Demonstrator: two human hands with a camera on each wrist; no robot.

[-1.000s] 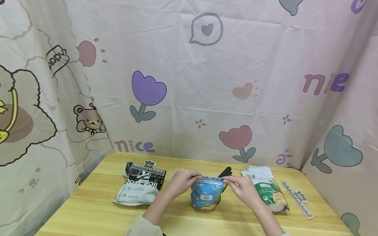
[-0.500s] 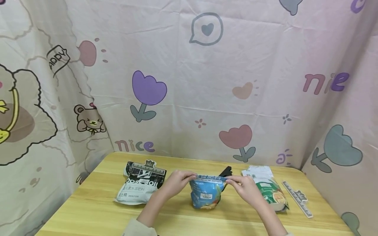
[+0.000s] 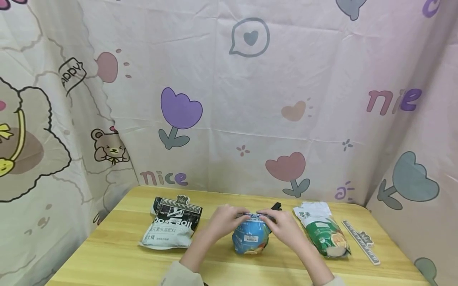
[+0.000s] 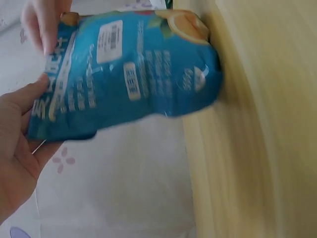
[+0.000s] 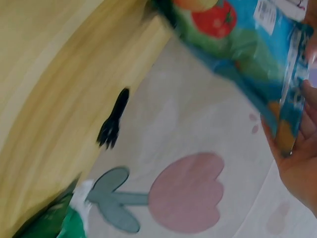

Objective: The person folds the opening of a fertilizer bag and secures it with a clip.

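Observation:
A blue fertilizer bag [image 3: 251,235] with fruit pictures stands upright on the table, its top edge flattened. My left hand [image 3: 226,221] pinches the left part of that top edge, thumb on the near side and fingers behind, as the left wrist view shows at the bag [image 4: 124,69]. On the other side, my right hand [image 3: 285,227] pinches the right part of the same edge. In the right wrist view its fingers lie behind the bag [image 5: 247,54]. Both hands are close together, hiding most of the edge in the head view.
A black-and-white bag [image 3: 171,228] carries a keyboard-patterned clip [image 3: 180,204] along its top on the left. To the right lie a green-and-white bag [image 3: 323,234] and a loose matching clip [image 3: 361,242]. Behind the blue bag is a small black fork [image 5: 114,119].
Both hands have moved inward along the bag's top edge, from its corners toward its middle. The bag stays in place, and the head view has shifted slightly.

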